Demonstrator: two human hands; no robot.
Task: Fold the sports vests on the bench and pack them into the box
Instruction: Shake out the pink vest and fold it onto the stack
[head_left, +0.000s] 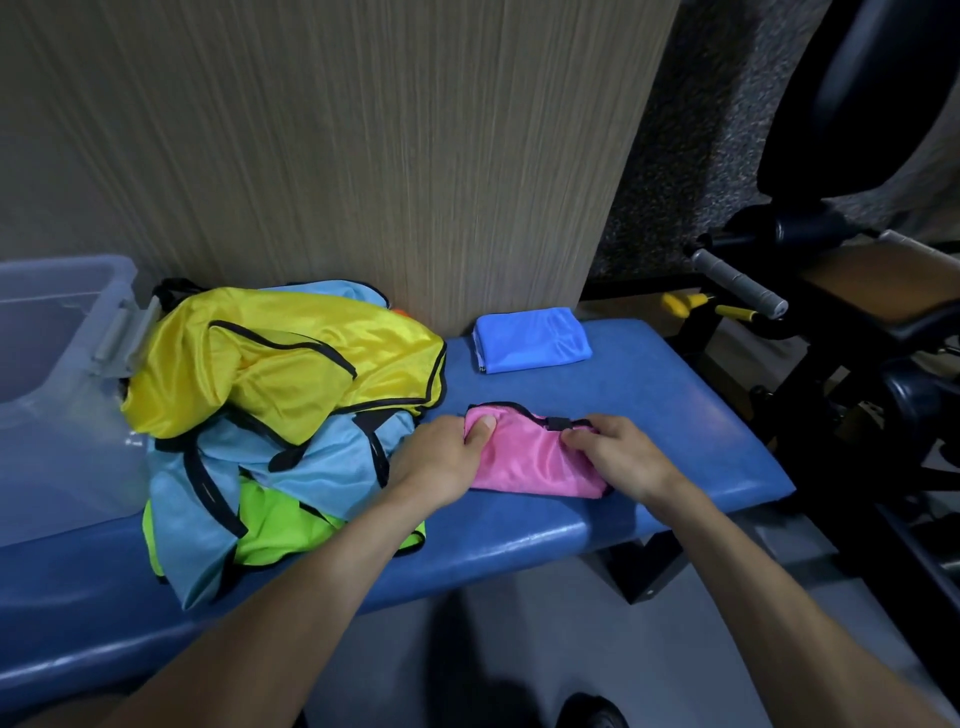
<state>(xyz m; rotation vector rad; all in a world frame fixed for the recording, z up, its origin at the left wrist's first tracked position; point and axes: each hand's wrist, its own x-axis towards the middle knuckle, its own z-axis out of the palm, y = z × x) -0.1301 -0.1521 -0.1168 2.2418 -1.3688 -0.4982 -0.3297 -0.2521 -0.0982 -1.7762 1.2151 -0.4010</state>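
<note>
A pink vest (524, 457), folded small, lies on the blue bench (649, 410) in front of me. My left hand (441, 462) grips its left end, thumb on top. My right hand (618, 452) grips its right end by the black trim. A folded blue vest (530, 339) sits farther back by the wall. A loose heap to the left holds a yellow vest (280, 364), a light blue vest (311, 462) and a green vest (280, 530). The clear plastic box (57, 364) stands at the far left of the bench.
A wood-grain panel (363, 156) rises behind the bench. Black gym equipment (831, 312) with a grey grip handle and yellow parts stands to the right. Grey floor and my dark shoe (592, 712) show below the bench edge.
</note>
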